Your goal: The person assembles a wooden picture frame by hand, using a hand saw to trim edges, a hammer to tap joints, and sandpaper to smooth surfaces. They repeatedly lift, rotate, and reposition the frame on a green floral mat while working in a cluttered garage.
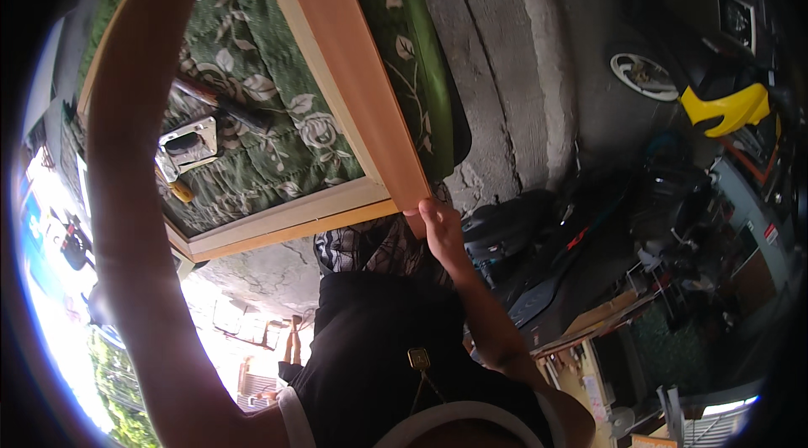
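Note:
A light wooden frame (pixel 286 211) lies over a green quilted cloth (pixel 320 130) with pale flowers and leaves. Along its right side runs a flat reddish-brown wooden board (pixel 353 53). At the near end of that board my right hand (pixel 441 229) is closed, thumb and fingers pinching its corner. My left arm reaches up along the left side past the top edge, so the left hand is out of sight. Inside the frame, on the cloth, lie a silver staple gun (pixel 187 148), a dark-handled tool (pixel 227 105) with a reddish part, and a yellow-handled tool (pixel 180 190).
Cracked grey concrete (pixel 484 69) stretches to the right of the cloth. Beyond it stand dark motorbikes (pixel 547 254), a yellow fairing (pixel 730 109) and a white-rimmed wheel (pixel 644 76). Another person's legs (pixel 292 342) show at the lower left, in bright light.

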Demonstrator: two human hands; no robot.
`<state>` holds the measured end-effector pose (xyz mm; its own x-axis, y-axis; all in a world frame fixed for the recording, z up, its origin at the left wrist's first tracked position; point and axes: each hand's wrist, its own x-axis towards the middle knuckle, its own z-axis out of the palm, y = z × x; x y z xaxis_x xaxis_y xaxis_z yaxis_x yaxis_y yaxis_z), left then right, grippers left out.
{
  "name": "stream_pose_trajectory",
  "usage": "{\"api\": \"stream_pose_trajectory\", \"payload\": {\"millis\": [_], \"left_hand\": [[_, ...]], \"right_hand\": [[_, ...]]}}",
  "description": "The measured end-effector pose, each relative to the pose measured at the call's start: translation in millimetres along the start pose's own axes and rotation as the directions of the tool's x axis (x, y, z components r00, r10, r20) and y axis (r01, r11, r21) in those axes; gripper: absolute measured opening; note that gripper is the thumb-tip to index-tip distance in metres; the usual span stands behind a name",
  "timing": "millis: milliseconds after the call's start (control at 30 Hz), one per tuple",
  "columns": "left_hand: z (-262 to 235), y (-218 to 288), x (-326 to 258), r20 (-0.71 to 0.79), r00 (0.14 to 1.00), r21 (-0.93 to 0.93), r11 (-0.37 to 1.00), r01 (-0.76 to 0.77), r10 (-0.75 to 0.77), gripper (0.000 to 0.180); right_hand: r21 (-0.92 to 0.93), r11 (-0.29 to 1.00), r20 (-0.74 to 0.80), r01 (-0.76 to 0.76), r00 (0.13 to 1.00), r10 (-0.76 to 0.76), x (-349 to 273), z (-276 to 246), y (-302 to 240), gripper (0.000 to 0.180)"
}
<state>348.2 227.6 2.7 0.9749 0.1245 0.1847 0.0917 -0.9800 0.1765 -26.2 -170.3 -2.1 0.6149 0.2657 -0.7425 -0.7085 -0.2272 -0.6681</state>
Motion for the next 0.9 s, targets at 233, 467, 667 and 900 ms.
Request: {"api": "stream_pose_trajectory", "payload": {"millis": [233, 467, 667, 900], "left_hand": [[15.0, 11.6, -33.2, -0.037, 0.996, 0.061, 0.995, 0.083, -0.081, 0.079], [13.6, 78.5, -95.9, -0.053, 0.978, 0.049, 0.977, 0.205, -0.203, 0.088], [1.6, 149.6, -169.0, -0.066, 0.955, 0.025, 0.956, 0.291, -0.289, 0.088], [-21.9, 195.2, -233.8, -0.069, 0.878, -0.084, 0.880, 0.468, -0.474, 0.084]], "right_hand": [[-0.045, 0.998, 0.085, 0.039, 0.996, -0.035, 2.9, -6.4, -5.6, 0.040], [-0.184, 0.961, 0.308, 0.206, 0.941, -0.143, 23.9, -27.2, -0.6, 0.044], [-0.238, 0.942, 0.524, 0.236, 0.848, -0.081, 46.2, -37.5, -13.9, 0.058], [-0.410, 0.902, 0.649, -0.137, 0.651, 0.394, 57.8, -49.4, -66.5, 0.055]]}}
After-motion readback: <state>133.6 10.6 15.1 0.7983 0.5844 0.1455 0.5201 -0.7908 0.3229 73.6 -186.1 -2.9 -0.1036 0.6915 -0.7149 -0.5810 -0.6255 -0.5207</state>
